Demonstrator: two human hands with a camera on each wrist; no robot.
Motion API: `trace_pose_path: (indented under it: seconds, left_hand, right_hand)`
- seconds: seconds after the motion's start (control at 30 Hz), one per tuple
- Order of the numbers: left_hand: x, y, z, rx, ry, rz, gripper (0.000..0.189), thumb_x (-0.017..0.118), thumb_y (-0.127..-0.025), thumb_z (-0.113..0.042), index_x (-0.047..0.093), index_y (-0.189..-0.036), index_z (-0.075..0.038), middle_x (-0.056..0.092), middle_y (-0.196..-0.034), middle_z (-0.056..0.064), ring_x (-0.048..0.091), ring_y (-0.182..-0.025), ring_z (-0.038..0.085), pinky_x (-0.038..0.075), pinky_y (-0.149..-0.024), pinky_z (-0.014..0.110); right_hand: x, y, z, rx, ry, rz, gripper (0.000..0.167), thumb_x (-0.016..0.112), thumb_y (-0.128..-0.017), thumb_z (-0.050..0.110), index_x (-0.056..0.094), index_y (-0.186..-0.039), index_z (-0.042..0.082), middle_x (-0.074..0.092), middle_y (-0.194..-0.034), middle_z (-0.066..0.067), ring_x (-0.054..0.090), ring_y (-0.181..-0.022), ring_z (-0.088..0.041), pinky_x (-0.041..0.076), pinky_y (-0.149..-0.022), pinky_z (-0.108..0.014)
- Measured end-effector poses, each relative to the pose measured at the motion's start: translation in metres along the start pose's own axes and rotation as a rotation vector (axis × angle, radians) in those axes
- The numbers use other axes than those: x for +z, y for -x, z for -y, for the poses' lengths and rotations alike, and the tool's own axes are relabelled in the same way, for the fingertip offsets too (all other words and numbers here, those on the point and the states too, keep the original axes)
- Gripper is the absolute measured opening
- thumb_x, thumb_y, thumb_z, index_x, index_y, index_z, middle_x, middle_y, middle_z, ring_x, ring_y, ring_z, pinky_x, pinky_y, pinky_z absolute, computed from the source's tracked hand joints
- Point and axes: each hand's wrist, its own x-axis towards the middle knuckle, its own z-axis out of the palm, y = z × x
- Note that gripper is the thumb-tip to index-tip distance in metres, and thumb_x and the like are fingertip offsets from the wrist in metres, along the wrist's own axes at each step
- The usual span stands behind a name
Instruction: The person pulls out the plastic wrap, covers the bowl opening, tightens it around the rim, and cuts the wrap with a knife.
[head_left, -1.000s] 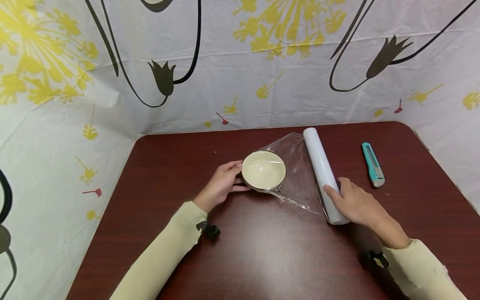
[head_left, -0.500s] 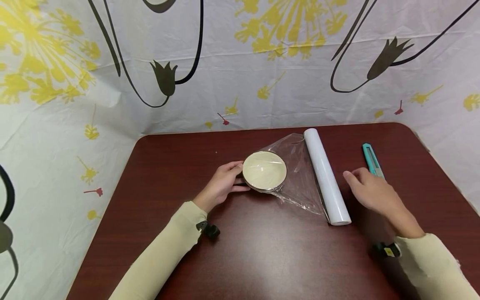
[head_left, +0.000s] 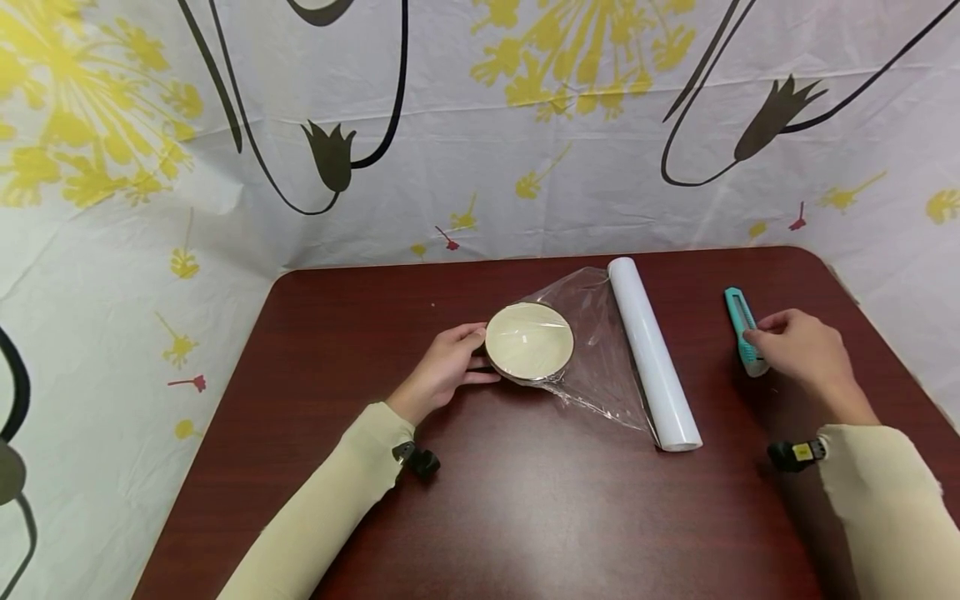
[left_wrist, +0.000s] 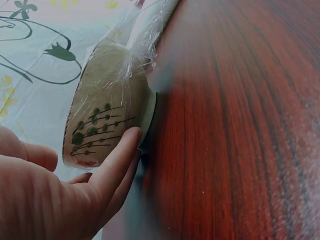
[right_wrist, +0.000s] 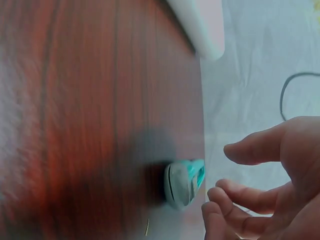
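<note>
A cream bowl (head_left: 528, 342) with clear cling film (head_left: 600, 354) stretched over its top stands mid-table. My left hand (head_left: 442, 367) grips its left side, thumb near the rim and fingers against the wall. Green painted sprigs show on the bowl's outer wall (left_wrist: 102, 117) in the left wrist view. The film runs right to a white roll of cling film (head_left: 654, 354). Over at the right lies a teal utility knife (head_left: 737, 308), its lower part overlapped by my right hand (head_left: 810, 354). In the right wrist view that hand's (right_wrist: 265, 185) fingers are spread, with a gap to the knife.
A dark red-brown wooden table (head_left: 480, 517) carries everything, its far edge against a white patterned cloth (head_left: 480, 158). Black wrist cameras (head_left: 420, 461) sit on both forearms. The roll lies between the bowl and the knife.
My right hand has let go of the cling film roll and moved right and away to the utility knife. The left hand, bowl and roll have stayed in place.
</note>
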Motion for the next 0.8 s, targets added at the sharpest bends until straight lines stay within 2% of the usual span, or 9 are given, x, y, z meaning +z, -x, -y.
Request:
trace_pose_path:
  seconds: [0.07,0.13,0.2,0.3,0.43,0.57,0.63,0.8]
  left_hand:
    - [0.000,0.000,0.000,0.003,0.002,0.001,0.046,0.045,-0.120,-0.015,0.046,-0.163,0.002,0.054,-0.159,0.024,0.068,-0.127,0.045,0.065,-0.098,0.055]
    - [-0.001,0.001,0.001,0.008,0.005,0.001,0.046,0.045,-0.120,-0.015,0.046,-0.163,0.003,0.054,-0.159,0.024,0.068,-0.128,0.045,0.065,-0.098,0.055]
    - [-0.001,0.001,0.001,0.009,0.006,0.001,0.046,0.046,-0.120,-0.015,0.046,-0.163,0.003,0.054,-0.158,0.024,0.068,-0.128,0.045,0.065,-0.098,0.055]
    - [-0.002,0.001,0.002,0.008,0.003,-0.001,0.046,0.046,-0.120,-0.015,0.047,-0.162,0.002,0.056,-0.157,0.024,0.069,-0.126,0.045,0.065,-0.098,0.054]
    - [-0.002,0.000,0.002,0.004,0.003,-0.005,0.045,0.047,-0.120,-0.016,0.048,-0.162,0.002,0.057,-0.155,0.024,0.070,-0.124,0.044,0.065,-0.098,0.054]
    - [-0.002,-0.001,0.003,-0.001,0.010,-0.012,0.045,0.048,-0.120,-0.016,0.048,-0.161,0.003,0.056,-0.155,0.024,0.069,-0.125,0.044,0.064,-0.099,0.056]
    - [-0.002,-0.001,0.003,-0.004,0.010,-0.013,0.045,0.048,-0.120,-0.016,0.049,-0.160,0.003,0.056,-0.156,0.023,0.068,-0.127,0.044,0.064,-0.099,0.056]
    - [-0.001,-0.001,0.003,-0.004,0.011,-0.011,0.044,0.048,-0.119,-0.017,0.051,-0.158,0.004,0.055,-0.157,0.022,0.068,-0.126,0.043,0.064,-0.098,0.058]
  right_hand:
    - [-0.002,-0.004,-0.003,0.018,0.004,0.034,0.060,0.056,-0.111,0.041,0.055,-0.132,-0.015,0.059,-0.124,-0.040,0.054,-0.111,-0.057,0.053,-0.078,-0.062]
    - [-0.002,-0.008,-0.004,0.025,0.011,0.057,0.061,0.056,-0.111,0.041,0.054,-0.132,-0.016,0.058,-0.125,-0.041,0.054,-0.112,-0.057,0.054,-0.079,-0.063]
    - [-0.001,-0.012,-0.006,0.023,0.016,0.079,0.063,0.059,-0.109,0.039,0.053,-0.131,-0.019,0.060,-0.121,-0.041,0.055,-0.110,-0.057,0.055,-0.077,-0.060]
    - [0.002,-0.016,-0.008,0.026,0.023,0.082,0.062,0.062,-0.106,0.037,0.055,-0.129,-0.020,0.063,-0.114,-0.039,0.059,-0.103,-0.053,0.056,-0.068,-0.048]
    - [0.005,-0.019,-0.010,0.051,0.016,0.078,0.061,0.065,-0.105,0.037,0.059,-0.126,-0.020,0.066,-0.105,-0.034,0.060,-0.097,-0.047,0.049,-0.060,-0.034]
    - [0.006,-0.021,-0.007,0.070,-0.025,0.102,0.058,0.069,-0.103,0.037,0.062,-0.122,-0.018,0.066,-0.093,-0.023,0.062,-0.088,-0.037,0.050,-0.059,-0.033]
    - [0.007,-0.022,-0.005,0.065,-0.052,0.123,0.053,0.069,-0.104,0.037,0.065,-0.113,-0.015,0.066,-0.084,-0.016,0.063,-0.081,-0.031,0.051,-0.061,-0.034]
    - [0.005,-0.020,-0.001,0.056,-0.163,0.162,0.055,0.063,-0.109,0.038,0.063,-0.120,-0.016,0.067,-0.088,-0.009,0.061,-0.081,-0.021,0.055,-0.065,-0.032]
